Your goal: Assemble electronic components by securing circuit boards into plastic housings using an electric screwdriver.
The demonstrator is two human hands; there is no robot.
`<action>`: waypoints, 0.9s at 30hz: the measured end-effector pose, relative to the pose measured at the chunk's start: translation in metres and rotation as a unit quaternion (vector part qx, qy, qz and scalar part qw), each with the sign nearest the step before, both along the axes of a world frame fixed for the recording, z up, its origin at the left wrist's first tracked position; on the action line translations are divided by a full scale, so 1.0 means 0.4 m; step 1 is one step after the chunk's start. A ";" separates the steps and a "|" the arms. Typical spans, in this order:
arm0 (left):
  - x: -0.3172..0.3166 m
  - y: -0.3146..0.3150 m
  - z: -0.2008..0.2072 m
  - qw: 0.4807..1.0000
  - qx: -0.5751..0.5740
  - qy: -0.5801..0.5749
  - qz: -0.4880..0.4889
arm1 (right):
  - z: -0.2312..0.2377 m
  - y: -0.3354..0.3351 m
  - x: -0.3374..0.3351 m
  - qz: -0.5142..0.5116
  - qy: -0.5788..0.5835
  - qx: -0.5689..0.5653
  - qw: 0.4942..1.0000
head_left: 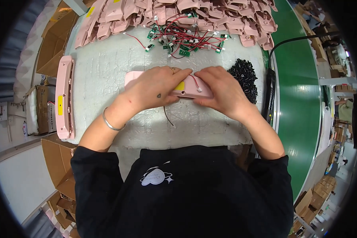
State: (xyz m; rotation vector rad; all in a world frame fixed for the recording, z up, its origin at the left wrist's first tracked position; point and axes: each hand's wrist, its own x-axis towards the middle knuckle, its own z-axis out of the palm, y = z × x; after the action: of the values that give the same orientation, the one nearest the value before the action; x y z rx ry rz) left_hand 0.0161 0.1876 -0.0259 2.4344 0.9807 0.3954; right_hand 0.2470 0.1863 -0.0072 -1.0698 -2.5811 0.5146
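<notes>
Both of my hands grip a long pink plastic housing (190, 91) in the middle of the padded work surface. My left hand (156, 85) lies over its left part, fingers closed on the far edge and thumb at the near edge. My right hand (222, 89) clasps the right end the same way. Between the hands show a yellow label (180, 86) and a red wire (195, 81) ending in a small white connector (199, 90). A thin dark wire (168, 116) sticks out on the near side, below my left hand. The palms hide much of the housing.
Beyond my hands lies a tangle of green circuit boards with red wires (183, 39). Pink housings (178, 16) are heaped at the far edge. Black screws (244, 77) form a pile on the right, beside a dark cabled tool (269, 95). Another pink housing (66, 97) stands at left.
</notes>
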 end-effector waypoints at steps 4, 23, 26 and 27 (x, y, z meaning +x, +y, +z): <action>-0.004 -0.017 0.005 0.999 0.025 0.033 0.010 | -0.020 -0.022 0.000 -0.005 -0.029 -0.045 0.999; -0.378 -0.258 -0.004 0.723 0.197 0.240 0.617 | 0.039 -0.008 -0.006 0.019 0.152 0.036 0.987; -0.379 -0.198 0.027 0.724 0.231 0.233 0.606 | 0.045 -0.008 0.016 -0.013 0.141 0.020 0.990; -0.399 -0.162 0.033 0.788 0.216 0.139 0.560 | 0.037 -0.007 0.025 -0.030 0.143 0.013 0.989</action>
State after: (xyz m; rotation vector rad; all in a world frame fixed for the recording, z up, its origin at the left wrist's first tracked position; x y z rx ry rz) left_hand -0.1434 0.1228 -0.0126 1.9701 2.6920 0.6977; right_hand 0.2568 0.1836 0.0078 -0.9824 -2.2938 0.5731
